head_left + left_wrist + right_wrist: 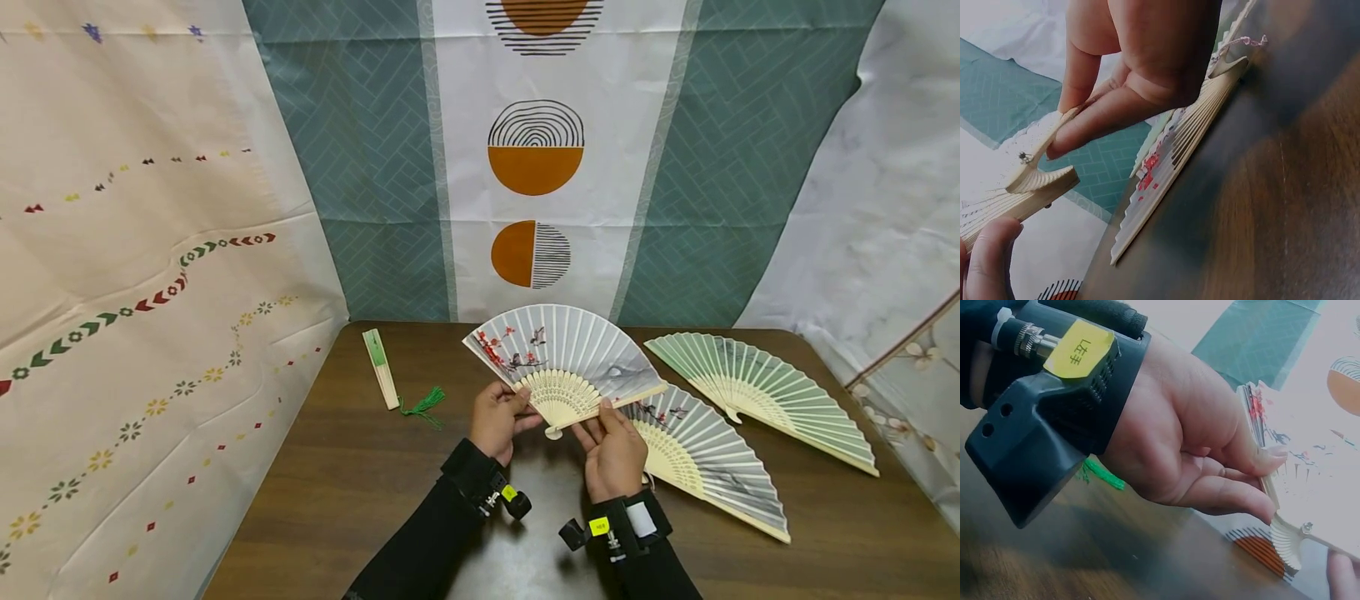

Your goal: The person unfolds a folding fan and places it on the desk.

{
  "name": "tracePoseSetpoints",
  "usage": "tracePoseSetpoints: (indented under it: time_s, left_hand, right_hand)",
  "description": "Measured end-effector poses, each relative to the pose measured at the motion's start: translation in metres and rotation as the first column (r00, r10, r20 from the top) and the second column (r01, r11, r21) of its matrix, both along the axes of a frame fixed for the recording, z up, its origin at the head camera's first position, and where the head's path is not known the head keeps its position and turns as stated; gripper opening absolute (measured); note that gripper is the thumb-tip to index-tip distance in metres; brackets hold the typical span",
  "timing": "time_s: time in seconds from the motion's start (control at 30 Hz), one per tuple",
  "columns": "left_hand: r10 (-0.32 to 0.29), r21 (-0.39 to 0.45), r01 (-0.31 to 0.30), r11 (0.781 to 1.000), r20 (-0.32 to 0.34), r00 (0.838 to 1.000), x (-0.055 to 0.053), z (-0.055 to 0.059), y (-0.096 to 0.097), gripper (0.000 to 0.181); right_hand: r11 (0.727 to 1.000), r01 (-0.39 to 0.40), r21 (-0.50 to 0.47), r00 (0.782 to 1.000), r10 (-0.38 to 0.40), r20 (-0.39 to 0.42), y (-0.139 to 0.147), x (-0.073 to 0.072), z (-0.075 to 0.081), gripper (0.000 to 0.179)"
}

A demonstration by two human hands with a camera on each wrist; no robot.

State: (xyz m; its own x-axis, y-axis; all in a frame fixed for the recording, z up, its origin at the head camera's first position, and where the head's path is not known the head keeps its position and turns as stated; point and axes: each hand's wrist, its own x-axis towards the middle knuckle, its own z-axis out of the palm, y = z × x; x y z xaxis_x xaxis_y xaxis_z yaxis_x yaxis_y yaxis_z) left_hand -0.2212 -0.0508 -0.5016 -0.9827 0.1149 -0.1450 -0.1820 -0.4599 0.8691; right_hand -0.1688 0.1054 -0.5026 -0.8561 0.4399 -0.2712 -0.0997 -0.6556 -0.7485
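White fan (pixel 581 346), spread, held up between both hands; second fan (pixel 723 458) at its 4 o'clock.
Left hand (pixel 497 421) pinches at 7 o'clock, right hand (pixel 617 457) at 5. Advised: light, even tension on both end sticks (pixel 641 395), turning about the rivet (pixel 1307 527), no pleat forced.

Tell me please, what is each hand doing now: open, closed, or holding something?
Left hand: holding the raised white fan, pinched at its left side.
Right hand: holding the same white fan, pinched at its right side.
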Motion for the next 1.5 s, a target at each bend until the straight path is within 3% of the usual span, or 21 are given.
tracePoseSetpoints:
  time_s: [0.17, 0.27, 0.7, 0.97, 1.13, 1.33, 1.5]
  left_hand:
    - [0.014, 0.016, -0.014, 1.000, 0.005, 1.000, -0.001, -0.004, 0.000, 0.010]
    - [0.030, 0.037, -0.031, 0.999, 0.017, 0.999, -0.002, -0.005, 0.000, 0.012]
    - [0.081, 0.116, -0.083, 0.990, 0.018, 0.997, -0.002, -0.004, 0.002, 0.004]
    - [0.139, 0.176, -0.143, 0.974, 0.033, 0.990, 0.002, -0.003, 0.007, 0.004]
    - [0.181, 0.222, -0.183, 0.958, 0.031, 0.983, 0.004, -0.003, 0.015, 0.004]
    - [0.218, 0.259, -0.218, 0.941, 0.030, 0.975, 0.007, -0.002, 0.021, 0.010]
    - [0.214, 0.265, -0.215, 0.940, 0.034, 0.976, 0.011, -0.003, 0.021, 0.013]
  right_hand:
    - [0.999, -0.038, 0.028, 0.999, 0.037, 0.028, 0.002, 0.001, 0.000, 0.017]
    - [0.999, -0.037, -0.010, 0.999, 0.037, 0.004, 0.003, 0.000, -0.001, 0.018]
    - [0.994, 0.048, -0.101, 0.998, -0.051, -0.032, -0.002, -0.003, -0.001, 0.022]
    - [0.988, 0.109, -0.110, 0.993, -0.113, -0.032, -0.008, -0.003, -0.002, 0.022]
    - [0.977, 0.133, -0.167, 0.989, -0.143, -0.048, -0.008, -0.003, 0.001, 0.021]
    - [0.965, 0.129, -0.228, 0.987, -0.147, -0.064, -0.008, -0.001, 0.006, 0.018]
    - [0.964, 0.113, -0.242, 0.989, -0.133, -0.067, -0.007, 0.002, 0.005, 0.018]
